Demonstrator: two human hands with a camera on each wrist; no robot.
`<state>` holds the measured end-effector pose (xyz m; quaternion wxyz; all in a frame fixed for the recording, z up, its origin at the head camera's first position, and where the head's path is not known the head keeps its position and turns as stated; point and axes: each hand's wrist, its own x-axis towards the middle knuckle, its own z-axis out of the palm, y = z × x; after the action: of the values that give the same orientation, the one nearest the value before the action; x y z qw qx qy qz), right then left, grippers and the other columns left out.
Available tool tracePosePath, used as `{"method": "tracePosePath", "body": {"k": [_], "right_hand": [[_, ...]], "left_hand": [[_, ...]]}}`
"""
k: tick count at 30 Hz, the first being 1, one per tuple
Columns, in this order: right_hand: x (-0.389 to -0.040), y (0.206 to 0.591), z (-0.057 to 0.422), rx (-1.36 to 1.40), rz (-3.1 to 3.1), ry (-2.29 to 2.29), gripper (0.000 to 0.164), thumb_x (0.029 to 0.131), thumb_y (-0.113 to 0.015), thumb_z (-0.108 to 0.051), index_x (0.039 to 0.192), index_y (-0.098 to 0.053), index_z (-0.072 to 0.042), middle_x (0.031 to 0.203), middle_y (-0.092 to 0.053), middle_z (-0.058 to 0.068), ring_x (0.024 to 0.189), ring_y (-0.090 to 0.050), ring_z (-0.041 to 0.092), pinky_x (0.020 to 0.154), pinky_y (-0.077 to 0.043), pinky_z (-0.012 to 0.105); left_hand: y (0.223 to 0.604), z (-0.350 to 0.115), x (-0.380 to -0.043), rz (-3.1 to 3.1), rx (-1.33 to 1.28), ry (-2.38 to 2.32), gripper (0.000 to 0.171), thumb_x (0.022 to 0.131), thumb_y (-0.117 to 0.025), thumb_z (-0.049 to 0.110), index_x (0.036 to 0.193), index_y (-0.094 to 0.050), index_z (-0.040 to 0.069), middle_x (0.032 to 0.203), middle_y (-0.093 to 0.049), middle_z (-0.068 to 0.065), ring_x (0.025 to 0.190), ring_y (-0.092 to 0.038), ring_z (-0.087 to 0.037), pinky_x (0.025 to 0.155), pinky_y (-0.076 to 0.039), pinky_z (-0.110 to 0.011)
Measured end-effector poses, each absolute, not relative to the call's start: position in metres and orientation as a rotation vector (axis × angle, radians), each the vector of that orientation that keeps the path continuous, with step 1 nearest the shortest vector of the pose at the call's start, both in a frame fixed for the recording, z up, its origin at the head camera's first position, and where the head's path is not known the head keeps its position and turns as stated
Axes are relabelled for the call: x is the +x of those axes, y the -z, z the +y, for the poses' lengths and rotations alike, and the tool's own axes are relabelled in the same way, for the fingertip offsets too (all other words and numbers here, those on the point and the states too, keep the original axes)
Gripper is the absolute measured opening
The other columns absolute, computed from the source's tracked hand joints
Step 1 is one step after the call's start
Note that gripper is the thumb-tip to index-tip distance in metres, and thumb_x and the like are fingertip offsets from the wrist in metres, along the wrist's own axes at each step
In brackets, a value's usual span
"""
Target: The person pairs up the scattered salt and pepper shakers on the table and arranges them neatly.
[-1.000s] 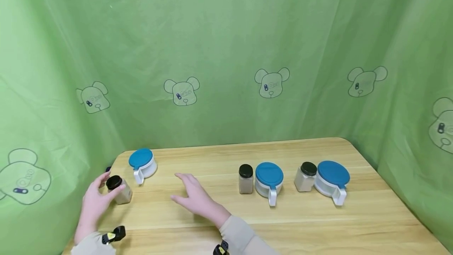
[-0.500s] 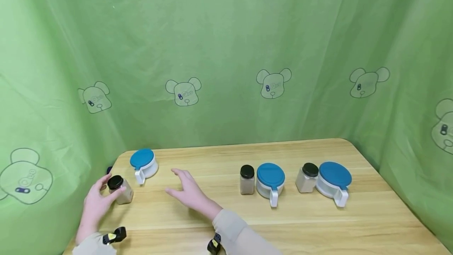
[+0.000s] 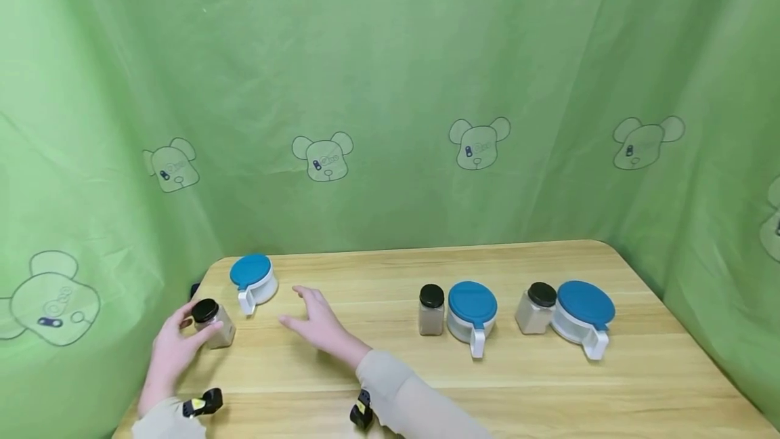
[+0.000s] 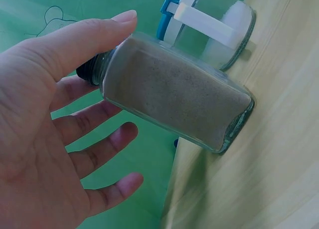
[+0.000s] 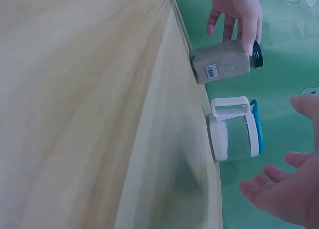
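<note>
My left hand holds a square glass jar of greyish-brown powder near its black cap, thumb on one side and fingers behind. The jar stands upright at the table's left side. Just beyond it is a clear seasoning pot with a blue lid and a white handle; white grains show inside it in the left wrist view. My right hand is over the table to the right of that pot, touching nothing. Its fingers are spread and slightly bent, with the thumb apart.
Farther right on the wooden table stand a second black-capped jar beside a blue-lidded pot. Another such jar and pot stand close together near the right end. A green curtain hangs behind the table.
My right hand has moved slightly left, towards the pot at the left. My left hand keeps its hold on the jar. The whole head view has shifted a little.
</note>
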<state>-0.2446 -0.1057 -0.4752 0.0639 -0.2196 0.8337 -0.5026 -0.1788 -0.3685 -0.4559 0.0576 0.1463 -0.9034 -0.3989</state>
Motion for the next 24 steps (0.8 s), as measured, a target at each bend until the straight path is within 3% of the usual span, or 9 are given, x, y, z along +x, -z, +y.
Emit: {"method": "tracePosePath", "body": {"k": [9,24], "right_hand": [[-0.251,0.474,-0.123,-0.665,2.527,1.507,0.071,0.09,-0.068,-0.037,0.148,-0.037,-0.01,0.148,-0.043,0.015,0.136,-0.045,0.03,0.113,-0.038,0.046],[-0.265,0.479,-0.154,-0.711,2.55,1.476,0.072,0.088,-0.071,-0.035,0.147,-0.039,-0.009,0.147,-0.042,0.016,0.134,-0.044,0.031,0.11,-0.041,0.047]], "left_hand": [[0.461,-0.37,-0.179,-2.71,0.436,1.211,0.082,0.087,-0.072,0.037,0.146,-0.033,-0.003,0.151,-0.032,-0.032,0.132,-0.038,-0.047,0.109,-0.03,-0.062],[0.467,-0.373,-0.18,-2.693,0.422,1.237,0.082,0.087,-0.072,0.037,0.146,-0.033,-0.003,0.149,-0.035,-0.03,0.131,-0.04,-0.047,0.108,-0.032,-0.061]]}}
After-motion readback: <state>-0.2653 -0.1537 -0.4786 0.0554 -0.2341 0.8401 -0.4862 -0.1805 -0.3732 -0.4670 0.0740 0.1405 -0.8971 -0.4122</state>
